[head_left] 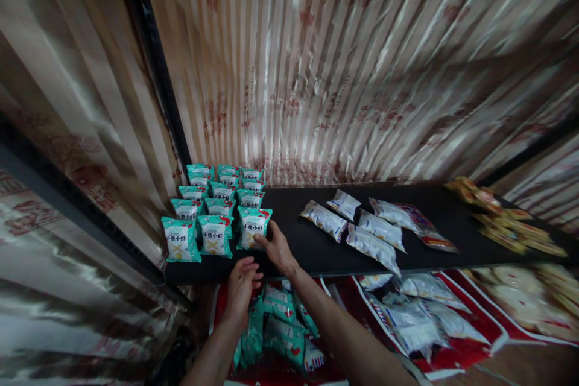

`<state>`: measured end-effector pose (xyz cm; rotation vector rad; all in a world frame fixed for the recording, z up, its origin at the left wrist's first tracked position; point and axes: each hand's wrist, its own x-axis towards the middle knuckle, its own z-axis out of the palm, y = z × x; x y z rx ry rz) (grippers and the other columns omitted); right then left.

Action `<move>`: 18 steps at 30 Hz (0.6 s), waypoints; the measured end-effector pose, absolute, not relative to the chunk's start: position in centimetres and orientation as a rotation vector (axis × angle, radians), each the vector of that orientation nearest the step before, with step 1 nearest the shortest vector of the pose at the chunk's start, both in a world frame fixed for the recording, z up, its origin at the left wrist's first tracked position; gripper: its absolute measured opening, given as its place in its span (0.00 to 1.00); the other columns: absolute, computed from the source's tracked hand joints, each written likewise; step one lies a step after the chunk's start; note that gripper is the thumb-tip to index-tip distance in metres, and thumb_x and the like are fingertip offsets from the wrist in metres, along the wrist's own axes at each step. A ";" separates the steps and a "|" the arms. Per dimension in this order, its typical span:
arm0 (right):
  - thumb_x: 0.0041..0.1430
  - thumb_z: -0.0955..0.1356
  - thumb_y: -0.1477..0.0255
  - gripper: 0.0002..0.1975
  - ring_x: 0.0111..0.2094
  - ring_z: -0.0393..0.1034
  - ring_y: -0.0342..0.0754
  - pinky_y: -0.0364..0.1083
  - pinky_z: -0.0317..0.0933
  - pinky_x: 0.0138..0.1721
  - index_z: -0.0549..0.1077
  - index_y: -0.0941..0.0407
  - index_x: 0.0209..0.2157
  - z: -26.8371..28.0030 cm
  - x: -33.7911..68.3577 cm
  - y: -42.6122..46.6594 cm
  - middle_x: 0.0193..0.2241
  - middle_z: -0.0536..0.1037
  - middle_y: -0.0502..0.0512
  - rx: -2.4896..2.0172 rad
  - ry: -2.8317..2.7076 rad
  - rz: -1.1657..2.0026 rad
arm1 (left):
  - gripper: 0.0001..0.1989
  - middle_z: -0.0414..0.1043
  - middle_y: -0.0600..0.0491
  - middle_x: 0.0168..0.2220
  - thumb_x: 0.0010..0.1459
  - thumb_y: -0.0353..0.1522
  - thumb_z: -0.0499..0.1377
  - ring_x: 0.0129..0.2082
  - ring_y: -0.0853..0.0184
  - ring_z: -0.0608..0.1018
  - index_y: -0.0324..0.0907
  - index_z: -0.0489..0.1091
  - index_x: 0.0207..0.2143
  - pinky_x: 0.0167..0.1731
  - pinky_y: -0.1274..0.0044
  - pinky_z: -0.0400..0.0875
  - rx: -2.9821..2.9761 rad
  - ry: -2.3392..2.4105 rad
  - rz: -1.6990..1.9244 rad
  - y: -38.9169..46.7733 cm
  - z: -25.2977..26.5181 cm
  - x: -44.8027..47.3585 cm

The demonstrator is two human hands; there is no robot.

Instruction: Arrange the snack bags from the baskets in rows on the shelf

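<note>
Small teal-and-white snack bags stand upright in three columns at the left end of the black shelf (289, 211). My right hand (277, 247) grips the front snack bag (253, 228) of the right column by its right side, thumb across its face. Left of it stand two more front bags, the middle snack bag (216, 235) and the leftmost snack bag (181, 240). My left hand (244, 280) hovers just off the shelf's front edge, fingers apart and holding nothing. Below my forearms, a red box holds more teal snack bags (278, 304).
Several white snack bags (373, 244) lie flat mid-shelf, beside a clear-and-red packet (429, 229). Yellow packets (511, 223) lie at the right end. Open red boxes (493, 338) below hold white bags and pale packets. A black post (158, 66) rises at the left; striped sheeting (316, 72) hangs behind.
</note>
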<state>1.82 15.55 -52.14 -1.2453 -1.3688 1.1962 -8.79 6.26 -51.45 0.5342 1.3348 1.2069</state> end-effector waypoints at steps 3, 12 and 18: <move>0.49 0.68 0.67 0.21 0.44 0.69 0.52 0.52 0.60 0.50 0.66 0.54 0.46 -51.9 1.4 15.7 0.42 0.76 0.53 -1.275 -1.418 1.112 | 0.17 0.73 0.42 0.42 0.50 0.31 0.57 0.31 0.66 0.78 0.36 0.67 0.43 0.29 0.78 0.70 0.534 1.335 1.207 7.1 -51.8 -9.0; 0.49 0.68 0.65 0.22 0.45 0.68 0.54 0.52 0.61 0.48 0.68 0.54 0.47 -53.2 0.9 16.1 0.40 0.76 0.53 -1.282 -1.405 1.113 | 0.24 0.72 0.43 0.46 0.50 0.27 0.58 0.34 0.68 0.78 0.40 0.65 0.52 0.29 0.81 0.70 0.501 1.353 1.180 8.3 -52.7 -9.4; 0.47 0.69 0.62 0.31 0.49 0.67 0.53 0.52 0.59 0.51 0.64 0.53 0.53 -53.0 1.4 14.3 0.47 0.73 0.56 -1.277 -1.284 1.126 | 0.18 0.73 0.42 0.44 0.51 0.27 0.56 0.32 0.68 0.78 0.37 0.68 0.46 0.29 0.80 0.69 0.555 1.411 1.202 7.1 -52.7 -9.2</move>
